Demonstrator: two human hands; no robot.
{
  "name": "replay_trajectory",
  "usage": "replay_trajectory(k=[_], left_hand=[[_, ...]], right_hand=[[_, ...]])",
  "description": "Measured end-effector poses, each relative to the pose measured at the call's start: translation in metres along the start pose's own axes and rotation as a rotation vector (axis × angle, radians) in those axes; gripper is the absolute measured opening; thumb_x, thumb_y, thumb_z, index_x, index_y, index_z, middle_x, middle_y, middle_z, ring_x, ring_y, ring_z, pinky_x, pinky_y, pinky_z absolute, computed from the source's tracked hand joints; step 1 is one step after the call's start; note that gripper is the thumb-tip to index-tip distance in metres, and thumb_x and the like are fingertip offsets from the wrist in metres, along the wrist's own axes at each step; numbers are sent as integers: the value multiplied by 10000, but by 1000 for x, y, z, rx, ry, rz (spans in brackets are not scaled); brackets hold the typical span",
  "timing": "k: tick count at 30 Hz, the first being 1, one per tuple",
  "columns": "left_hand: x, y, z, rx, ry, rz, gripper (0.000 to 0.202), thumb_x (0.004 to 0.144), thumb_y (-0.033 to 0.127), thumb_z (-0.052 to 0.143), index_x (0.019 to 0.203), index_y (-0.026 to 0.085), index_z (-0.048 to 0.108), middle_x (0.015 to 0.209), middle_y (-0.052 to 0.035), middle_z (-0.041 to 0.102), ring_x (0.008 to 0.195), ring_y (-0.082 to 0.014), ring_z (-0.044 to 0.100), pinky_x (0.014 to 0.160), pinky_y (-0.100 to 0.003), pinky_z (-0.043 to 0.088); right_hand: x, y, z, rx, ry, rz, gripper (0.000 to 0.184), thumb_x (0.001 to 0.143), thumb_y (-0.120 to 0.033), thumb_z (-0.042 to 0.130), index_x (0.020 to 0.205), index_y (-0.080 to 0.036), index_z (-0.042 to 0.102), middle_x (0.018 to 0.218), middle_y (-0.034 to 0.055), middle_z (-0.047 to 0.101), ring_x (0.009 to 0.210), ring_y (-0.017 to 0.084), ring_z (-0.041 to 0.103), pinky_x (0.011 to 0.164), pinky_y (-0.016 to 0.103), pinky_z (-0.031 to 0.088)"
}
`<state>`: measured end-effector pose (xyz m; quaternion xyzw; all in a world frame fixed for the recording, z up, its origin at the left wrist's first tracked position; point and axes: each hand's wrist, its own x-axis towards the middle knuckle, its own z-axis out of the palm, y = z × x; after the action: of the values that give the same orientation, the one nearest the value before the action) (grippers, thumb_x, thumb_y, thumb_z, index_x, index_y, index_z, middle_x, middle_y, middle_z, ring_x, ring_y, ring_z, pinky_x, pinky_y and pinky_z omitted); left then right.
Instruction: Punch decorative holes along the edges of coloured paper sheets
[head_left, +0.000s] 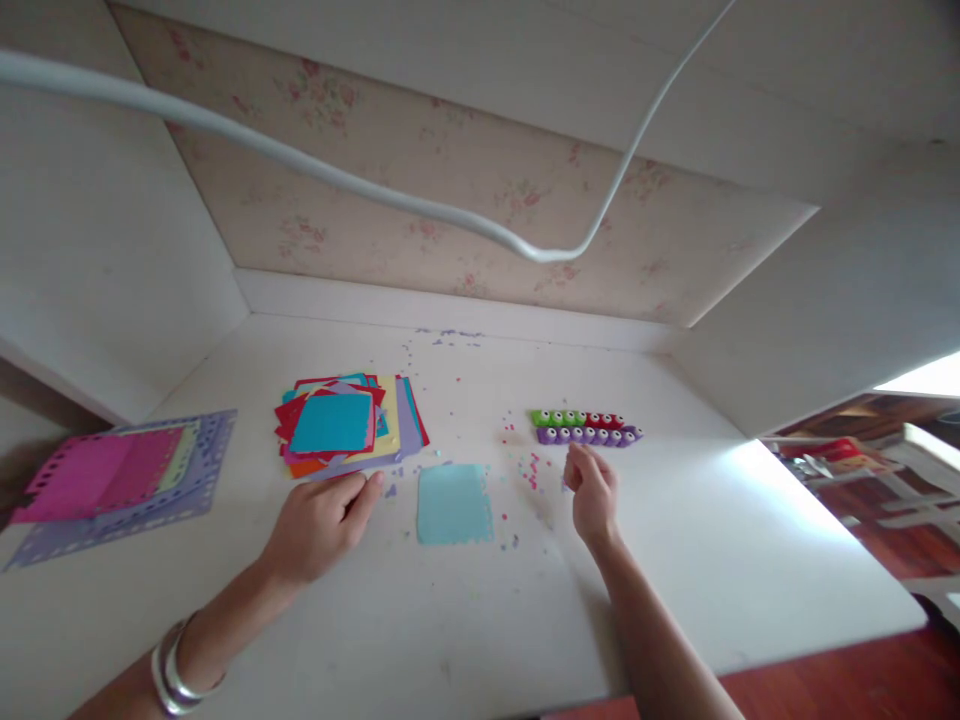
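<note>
My left hand (322, 525) is closed in a loose fist on the near side of a pile of coloured square sheets (330, 424), with a turquoise sheet on top. Nothing shows in its fingers. A pale blue square sheet (454, 505) with a punched right edge lies flat between my hands. My right hand (595, 490) is also closed, and no object is visible in it. Just beyond it are two rows of small eyed figures, a purple row (589, 437) nearer and a green and red row (576, 418) behind. Whether my knuckles touch the purple row I cannot tell.
Punched pink and purple sheets (112, 475) lie at the left. Tiny paper bits (533, 470) are scattered over the white tabletop (360, 640). A white cable (420, 203) hangs across the top, before side panels and a flowered back wall (450, 190).
</note>
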<state>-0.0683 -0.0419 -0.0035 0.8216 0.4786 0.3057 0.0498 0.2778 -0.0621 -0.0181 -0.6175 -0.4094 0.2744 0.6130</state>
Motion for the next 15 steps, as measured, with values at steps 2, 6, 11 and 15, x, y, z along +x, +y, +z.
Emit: replay_trajectory(k=[2,6,11,15], left_hand=[[0,-2,2,27,-11,19,444,937,351,452,527,179,460,443,42,449,425,-81,451,515,-251,295],[-2,-7,11,102,-65,95,440,934,357,458,530,184,472,445,32,491,431,-95,468,512,-277,270],[-4,-3,15,118,-144,134,437,943,362,433,547,191,496,459,24,516,439,-104,479,511,-286,262],[-5,-2,16,119,-192,134,443,947,365,418,548,191,499,470,19,534,456,-109,503,515,-288,259]], right_hand=[[-6,4,7,-187,-85,18,451,839,-463,546,547,-214,309,529,-60,248,501,97,234,468,251,194],[-10,9,10,-344,-135,34,509,824,-522,559,547,-220,258,533,-66,199,506,93,208,470,246,176],[-6,7,9,-338,-125,47,481,817,-501,553,545,-220,273,536,-64,214,510,97,223,474,235,199],[-6,6,10,-345,-133,54,461,818,-483,547,543,-220,286,535,-61,223,514,100,230,473,233,199]])
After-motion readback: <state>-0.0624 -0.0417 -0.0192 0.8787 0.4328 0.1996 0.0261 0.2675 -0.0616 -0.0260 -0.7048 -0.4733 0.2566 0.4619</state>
